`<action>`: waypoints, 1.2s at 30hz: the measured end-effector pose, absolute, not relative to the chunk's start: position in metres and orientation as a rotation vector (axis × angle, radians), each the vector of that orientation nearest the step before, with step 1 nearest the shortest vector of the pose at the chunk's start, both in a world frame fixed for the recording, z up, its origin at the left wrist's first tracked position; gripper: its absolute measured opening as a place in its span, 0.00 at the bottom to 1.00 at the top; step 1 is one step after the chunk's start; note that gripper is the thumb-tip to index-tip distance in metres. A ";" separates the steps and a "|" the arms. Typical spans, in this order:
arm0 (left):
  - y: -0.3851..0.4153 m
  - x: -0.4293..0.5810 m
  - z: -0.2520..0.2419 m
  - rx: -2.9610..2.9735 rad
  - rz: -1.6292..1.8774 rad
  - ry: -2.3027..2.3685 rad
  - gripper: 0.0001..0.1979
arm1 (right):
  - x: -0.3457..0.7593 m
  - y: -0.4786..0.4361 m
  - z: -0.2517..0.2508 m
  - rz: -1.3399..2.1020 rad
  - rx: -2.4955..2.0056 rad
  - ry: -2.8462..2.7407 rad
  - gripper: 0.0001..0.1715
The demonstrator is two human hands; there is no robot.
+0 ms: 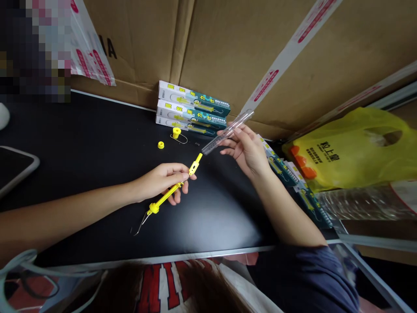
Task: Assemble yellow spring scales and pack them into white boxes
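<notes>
Between the thumb and fingers of my left hand [171, 179] is the yellow inner rod [167, 194] of a spring scale, slanting, with a metal hook [140, 225] at its lower end. My right hand [246, 148] pinches a clear plastic tube [228, 131]. The tube's lower end is close to the yellow rod's upper tip; whether they touch I cannot tell. On the black table beyond lie a yellow cap with a wire loop [176, 133], a small yellow ring [160, 145] and a tiny spring [197, 143].
Stacked spring scale boxes [190, 117] stand at the back against a large cardboard box [228, 48]. More boxes [302, 191] lie to the right, beside a yellow plastic bag [352, 148]. A phone or tablet [16, 167] rests on the black tabletop [97, 143] at left.
</notes>
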State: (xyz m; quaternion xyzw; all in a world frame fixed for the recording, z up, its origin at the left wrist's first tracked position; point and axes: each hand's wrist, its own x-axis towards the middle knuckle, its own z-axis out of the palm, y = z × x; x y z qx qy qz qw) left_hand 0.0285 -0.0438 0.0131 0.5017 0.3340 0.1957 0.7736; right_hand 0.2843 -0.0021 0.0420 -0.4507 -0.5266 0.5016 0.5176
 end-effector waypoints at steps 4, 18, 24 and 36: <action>-0.043 0.028 0.012 1.086 0.413 0.708 0.09 | 0.279 -0.006 0.042 1.292 -1.060 -1.261 0.22; -0.044 0.029 0.002 1.118 0.689 0.640 0.12 | 0.254 -0.028 0.043 1.411 -1.009 -1.315 0.19; -0.044 0.031 0.002 1.118 0.718 0.628 0.15 | 0.250 -0.029 0.038 1.437 -1.016 -1.314 0.19; -0.039 0.028 0.002 1.046 0.717 0.572 0.12 | 0.259 -0.021 0.038 1.353 -1.020 -1.309 0.21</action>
